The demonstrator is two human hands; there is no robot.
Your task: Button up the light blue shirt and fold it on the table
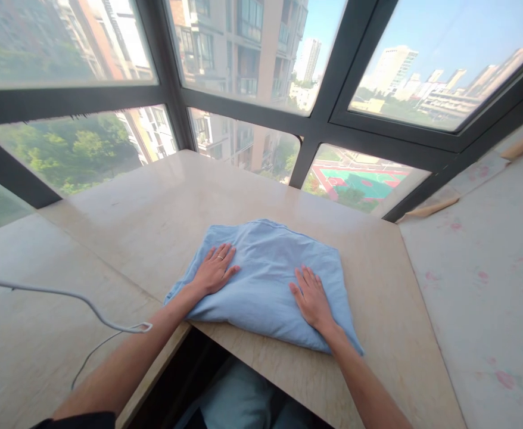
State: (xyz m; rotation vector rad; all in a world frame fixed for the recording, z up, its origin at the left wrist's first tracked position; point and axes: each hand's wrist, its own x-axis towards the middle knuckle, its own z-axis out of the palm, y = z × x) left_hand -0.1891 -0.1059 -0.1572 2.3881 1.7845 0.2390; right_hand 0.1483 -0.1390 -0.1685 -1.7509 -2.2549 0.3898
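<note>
Two hands lie flat on a folded blue cloth [265, 262] in the head view, the only view there is. The cloth is pale blue, soft and matte, with a few shallow creases and a rounded far edge. Its near edge is a straight fold lying close along the front lip of the beige stone sill [163, 208]. It sits in the middle of that sill, below the dark-framed window [315, 128].

The cloth's long axis runs from side to side across the person, tilted so that the right end comes nearer than the left. Its two near corners taper to points at either end.

The left hand [214, 269] rests palm down on the left part of the cloth, fingers spread and aimed away and to the right, with a ring on one finger. The right hand [313, 298] lies palm down on the right part, fingers aimed away. Neither hand grips anything; both are opened out, and the cloth is beneath them and between them.

A white cable [65, 294] curves over the ledge to the left, well apart from the cloth.
</note>
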